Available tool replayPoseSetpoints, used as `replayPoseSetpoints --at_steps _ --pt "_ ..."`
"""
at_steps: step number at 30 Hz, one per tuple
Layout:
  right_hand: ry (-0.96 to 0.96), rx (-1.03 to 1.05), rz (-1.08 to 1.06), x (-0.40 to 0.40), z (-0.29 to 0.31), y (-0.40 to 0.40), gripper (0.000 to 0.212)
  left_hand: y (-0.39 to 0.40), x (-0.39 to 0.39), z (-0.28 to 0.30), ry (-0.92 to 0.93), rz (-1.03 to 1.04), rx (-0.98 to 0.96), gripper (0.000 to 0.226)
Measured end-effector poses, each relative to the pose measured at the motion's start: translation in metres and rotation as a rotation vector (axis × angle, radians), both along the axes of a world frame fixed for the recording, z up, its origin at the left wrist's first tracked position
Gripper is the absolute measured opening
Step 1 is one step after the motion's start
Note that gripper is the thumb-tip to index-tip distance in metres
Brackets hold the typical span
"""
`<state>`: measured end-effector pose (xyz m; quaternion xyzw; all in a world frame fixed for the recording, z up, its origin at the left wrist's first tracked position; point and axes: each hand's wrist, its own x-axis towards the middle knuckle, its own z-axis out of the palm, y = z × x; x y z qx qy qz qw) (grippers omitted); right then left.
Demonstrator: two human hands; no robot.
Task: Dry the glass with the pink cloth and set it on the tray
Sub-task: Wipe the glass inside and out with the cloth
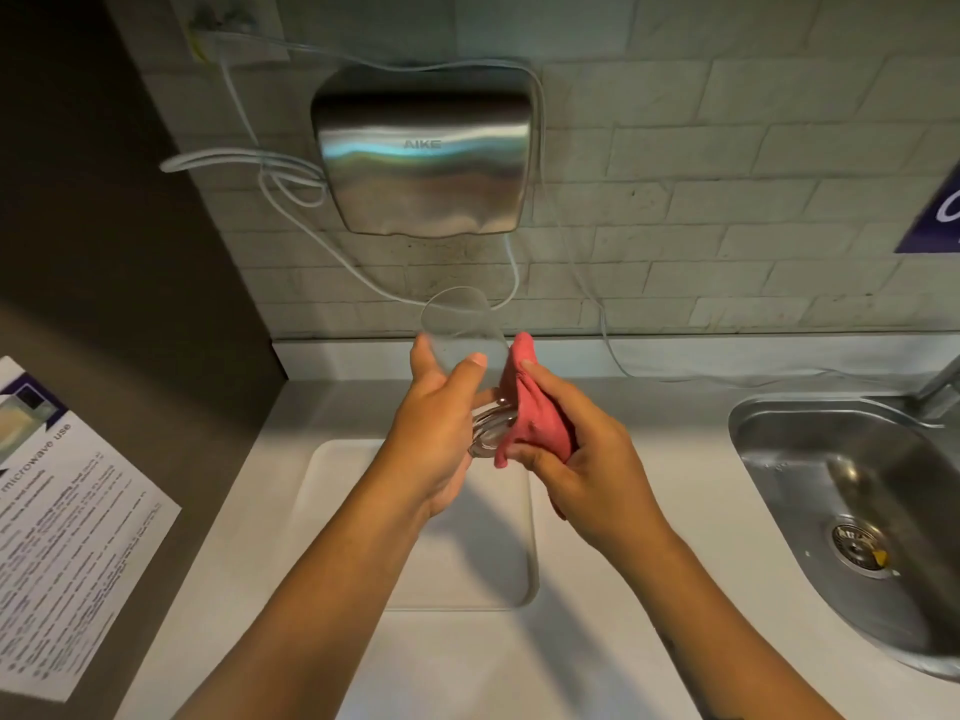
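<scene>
Far left, a printed notice (62, 517) about microwave use is stuck on the dark side panel. Next, the white bench (467, 662) carries a white tray (337, 491), flat and bare, sitting under both forearms. Left hand (436, 433) is held above the tray, grip clamped on the glass (462, 335): thumb across the near side, fingers round the far side, glass tilted with its mouth pointing up and away toward the wall and its thick base low, near the palm. The glass is clear and in the air, not touching the tray. Just right of it, the pink cloth (530, 407) is bunched and pressed against the glass's lower side and base. Right hand (587, 459) has its grip closed on the pink cloth, fingertips pinching the upper fold, rest of the cloth wadded in the palm. On the tiled wall above, a steel hand dryer (421, 148) marked AIKE, with white cables (249, 168) looping off its left side and trailing down to the bench. Far right, a steel sink (857, 491) sunk in the bench, drain visible, a tap base (940, 387) at its top edge. A purple sign (935, 215) sits cut off at the right edge of the wall.
</scene>
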<state>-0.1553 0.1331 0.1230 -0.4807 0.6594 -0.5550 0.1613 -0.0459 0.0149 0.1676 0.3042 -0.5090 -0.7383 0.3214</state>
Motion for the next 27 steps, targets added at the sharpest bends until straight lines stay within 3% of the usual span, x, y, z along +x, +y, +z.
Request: replayPoseSetpoints --at_steps 7,10,16,19,22,24,27 --pt "-0.035 -0.103 -0.056 0.027 -0.017 -0.009 0.096 0.004 0.000 -0.006 0.011 0.019 0.006 0.071" --pt "-0.081 -0.171 -0.091 0.039 -0.020 -0.011 0.090 0.006 0.000 -0.008 0.042 0.029 0.054 0.067" --pt "-0.218 -0.213 -0.098 0.040 -0.018 -0.017 0.064 0.000 0.005 -0.022 0.082 0.018 -0.047 0.042" --pt "-0.252 -0.206 -0.098 0.031 -0.016 -0.019 0.050 -0.008 0.007 -0.034 0.143 -0.001 -0.056 0.058" --pt "-0.466 -0.224 -0.013 0.031 -0.017 -0.023 0.040 -0.016 0.007 -0.049 0.156 0.027 -0.086 0.070" --pt "-0.610 -0.177 0.020 0.032 -0.020 -0.024 0.041 -0.018 0.006 -0.057 0.087 0.041 -0.194 0.079" --pt "-0.664 -0.044 -0.005 0.031 -0.033 -0.020 0.041 -0.020 0.005 -0.072 0.010 0.054 -0.392 0.079"
